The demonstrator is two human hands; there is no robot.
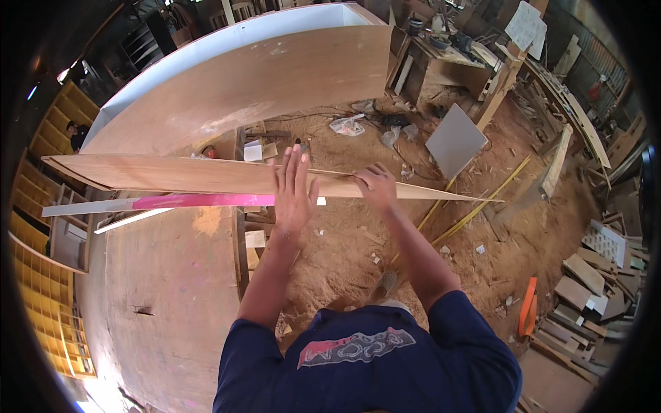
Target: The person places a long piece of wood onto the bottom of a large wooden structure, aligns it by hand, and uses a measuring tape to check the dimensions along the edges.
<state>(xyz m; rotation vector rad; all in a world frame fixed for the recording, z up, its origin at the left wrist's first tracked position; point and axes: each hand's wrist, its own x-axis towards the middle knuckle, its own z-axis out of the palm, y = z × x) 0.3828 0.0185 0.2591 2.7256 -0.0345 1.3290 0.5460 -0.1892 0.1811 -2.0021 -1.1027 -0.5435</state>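
A large wooden case (268, 79) with a white interior fills the far side, its long brown wall just beyond the work. A broad wooden bench (169, 296) takes up the left, and yellow shelving (51, 275) stands past it at the rim. The long thin board (200, 174) stretches crosswise before the person, its left part above the bench's far end, its tapering right end over the littered floor. Scrap wood (578, 323) crowds the right. Below the board's near side runs a pink-and-white strip (203, 200); a grey panel (456, 141) sits beyond its right end. Both arms reach forward. The left hand (295, 196) is flat, fingers extended, unclasped, in front of the board; contact is unclear. The right hand (377, 187) bends its fingers over the upper edge, gripping it.
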